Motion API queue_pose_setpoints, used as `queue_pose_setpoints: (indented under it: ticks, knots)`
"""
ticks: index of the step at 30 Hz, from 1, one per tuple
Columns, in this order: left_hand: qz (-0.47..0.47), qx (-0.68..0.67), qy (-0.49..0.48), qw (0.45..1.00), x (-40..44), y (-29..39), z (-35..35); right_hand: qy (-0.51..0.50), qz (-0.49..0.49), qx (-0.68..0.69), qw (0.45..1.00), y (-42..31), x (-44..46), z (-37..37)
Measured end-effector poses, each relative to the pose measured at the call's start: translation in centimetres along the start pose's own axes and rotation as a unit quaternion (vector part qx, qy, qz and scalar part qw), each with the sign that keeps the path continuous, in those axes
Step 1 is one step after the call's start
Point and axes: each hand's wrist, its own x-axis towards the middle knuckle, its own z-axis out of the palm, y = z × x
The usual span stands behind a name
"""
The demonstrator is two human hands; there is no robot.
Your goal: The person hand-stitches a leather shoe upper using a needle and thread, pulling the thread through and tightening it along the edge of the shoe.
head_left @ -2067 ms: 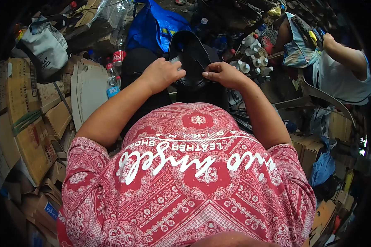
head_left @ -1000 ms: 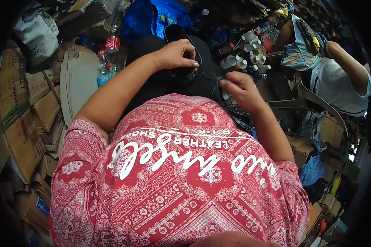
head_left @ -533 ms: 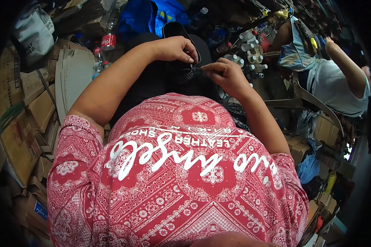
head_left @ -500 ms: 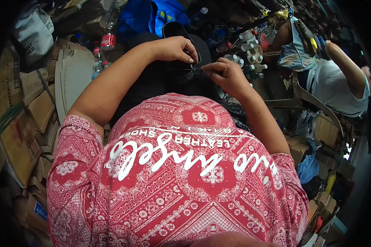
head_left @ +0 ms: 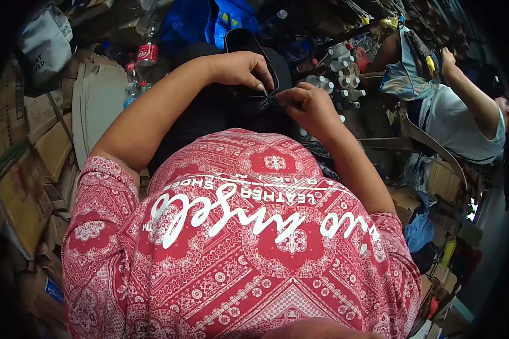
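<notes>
A black oblong thing with a thin pale rim (head_left: 244,38), shaped like a shoe sole, rests on my dark-clothed lap. My left hand (head_left: 244,69) curls over it, thumb and fingers closed at its near end. Just to the right, my right hand (head_left: 311,107) pinches a thin dark cord or thread (head_left: 267,99) close to that same end. The fingertips of both hands nearly meet there. What exactly the left fingers grip is partly hidden by the hand, and the dark material makes details hard to read.
Plastic bottles (head_left: 147,53) stand at the left, with several more (head_left: 345,79) at the right. A blue bag (head_left: 186,25) lies ahead. Flattened cardboard (head_left: 54,147) is stacked on the left. At the right, another person in a white shirt (head_left: 455,121) sits near a curved metal piece (head_left: 435,144).
My right hand has shifted slightly left, its fingertips now closer to my left hand and the black thing. Less cord shows between the hands. The other person's hand has risen a little.
</notes>
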Motion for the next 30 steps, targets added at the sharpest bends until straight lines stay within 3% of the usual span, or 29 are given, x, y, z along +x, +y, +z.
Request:
queue_pose_setpoints:
  ticks: [2, 9, 12, 14, 17, 21, 23, 24, 25, 26, 27, 29, 30]
  knots:
    - [-0.008, 0.018, 0.012, 1.0, -0.2, 0.2, 0.2, -0.004, -0.046, -0.097, 0.994, -0.3, 0.1, -0.3]
    - [-0.03, 0.041, 0.036, 0.998, -0.1, 0.5, 0.5, -0.04, -0.034, -0.091, 0.994, -0.2, 1.4, -0.8]
    - [-0.038, 0.013, 0.019, 0.999, 0.2, 0.4, 0.3, -0.059, -0.027, 0.006, 0.998, 1.4, 1.7, -0.3]
    - [-0.027, 0.031, 0.031, 0.999, 0.1, 0.3, 0.3, -0.107, 0.078, 0.141, 0.981, 2.6, 1.5, -0.4]
    - [-0.016, 0.055, 0.041, 0.997, 0.1, 0.4, 0.6, -0.13, 0.065, 0.22, 0.965, 5.0, 1.6, 0.4]
    - [-0.02, 0.063, 0.056, 0.996, 0.3, 0.2, 0.8, -0.122, 0.074, 0.263, 0.954, 4.9, 2.0, 1.2]
    - [-0.036, 0.072, 0.057, 0.995, 0.5, 0.1, 0.9, -0.07, 0.099, 0.308, 0.944, 3.4, 1.8, 2.0]
    - [-0.05, 0.083, 0.058, 0.994, 0.5, 0.3, 0.8, -0.07, 0.099, 0.308, 0.944, 2.8, 1.8, 2.1]
    - [-0.05, 0.084, 0.058, 0.993, 0.4, 0.5, 0.6, -0.038, 0.042, 0.221, 0.974, 2.2, 1.9, 2.0]
    - [-0.017, 0.123, 0.085, 0.989, 0.0, 0.5, 0.2, -0.004, -0.016, 0.132, 0.991, 1.9, 1.9, 1.9]
    - [0.015, 0.16, 0.11, 0.981, -0.5, 0.8, -0.3, -0.012, -0.015, 0.129, 0.991, 1.9, 1.7, 1.8]
    - [-0.061, 0.18, 0.217, 0.958, -2.6, 0.7, -3.5, -0.011, -0.019, 0.137, 0.99, 2.0, 1.2, 1.5]
    - [-0.032, 0.197, 0.267, 0.943, -4.4, -0.6, -6.4, -0.012, -0.024, 0.142, 0.989, 2.1, 0.9, 1.4]
